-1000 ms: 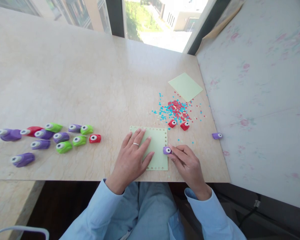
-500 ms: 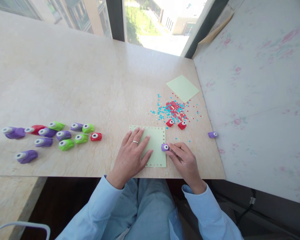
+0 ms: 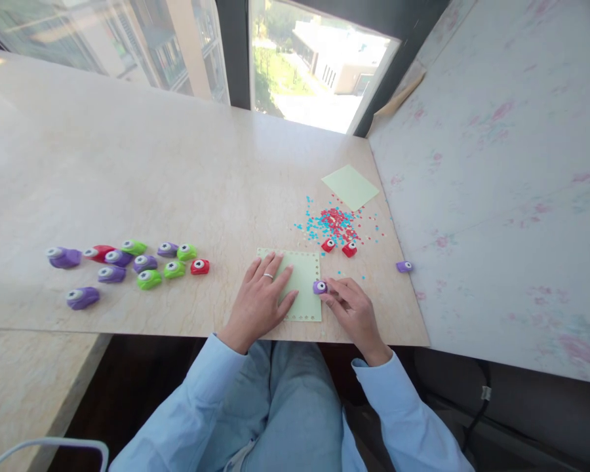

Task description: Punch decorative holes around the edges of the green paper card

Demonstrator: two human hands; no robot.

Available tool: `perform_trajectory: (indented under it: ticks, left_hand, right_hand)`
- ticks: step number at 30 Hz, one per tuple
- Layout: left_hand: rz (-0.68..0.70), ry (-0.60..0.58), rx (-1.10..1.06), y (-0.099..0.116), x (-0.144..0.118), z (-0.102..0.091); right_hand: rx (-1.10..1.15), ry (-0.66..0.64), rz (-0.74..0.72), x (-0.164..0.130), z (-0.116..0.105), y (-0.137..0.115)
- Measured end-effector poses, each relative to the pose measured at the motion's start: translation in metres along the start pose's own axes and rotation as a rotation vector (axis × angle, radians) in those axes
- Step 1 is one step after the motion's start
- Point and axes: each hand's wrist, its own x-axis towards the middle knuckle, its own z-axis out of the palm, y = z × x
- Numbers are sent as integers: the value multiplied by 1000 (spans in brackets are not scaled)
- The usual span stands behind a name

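Note:
A pale green sheet of paper (image 3: 302,275) lies near the table's front edge, with small punched holes along its top, right and bottom borders. My left hand (image 3: 263,295) rests flat on the sheet's left part, fingers spread, a ring on one finger. Between the fingertips of my right hand (image 3: 351,308) is a small purple craft punch (image 3: 319,287), set at the sheet's right edge. The holes under the punch are hidden.
Red and blue paper confetti (image 3: 334,224) is heaped behind the sheet, with two red punches (image 3: 349,249) beside it. Another green sheet (image 3: 350,187) lies farther back. A purple punch (image 3: 404,267) sits by the flowered wall panel (image 3: 496,196). Several coloured punches (image 3: 145,263) stand at left.
The camera view has shifted, so the whole scene sits differently in frame. Both hands keep their places: the left on the sheet, the right holding the purple punch at its right edge.

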Motion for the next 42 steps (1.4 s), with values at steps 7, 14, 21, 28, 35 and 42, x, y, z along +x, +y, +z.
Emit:
perform_trajectory:
  ticks: [7,14,21,28,35,42]
  left_hand:
    - [-2,2,9,0,0,0]
    - [-7,0,-3,0,1,0]
    - [-13,6,-19,2,0,-1]
    - [-11,4,-32,1,0,-3]
    - [-11,22,-71,1,0,-2]
    - [-19,41,-115,1,0,-1]
  right_hand:
    - [284,50,291,12,-13,-8]
    - [83,-217,317,54,-32,-30]
    - [-37,-454,261,75,-26,-23]
    - [-203,-523,311,84,-22,-29]
    - [-324,-543,318,88,-14,-35]
    - [-346,-523,290,91,-11,-28]
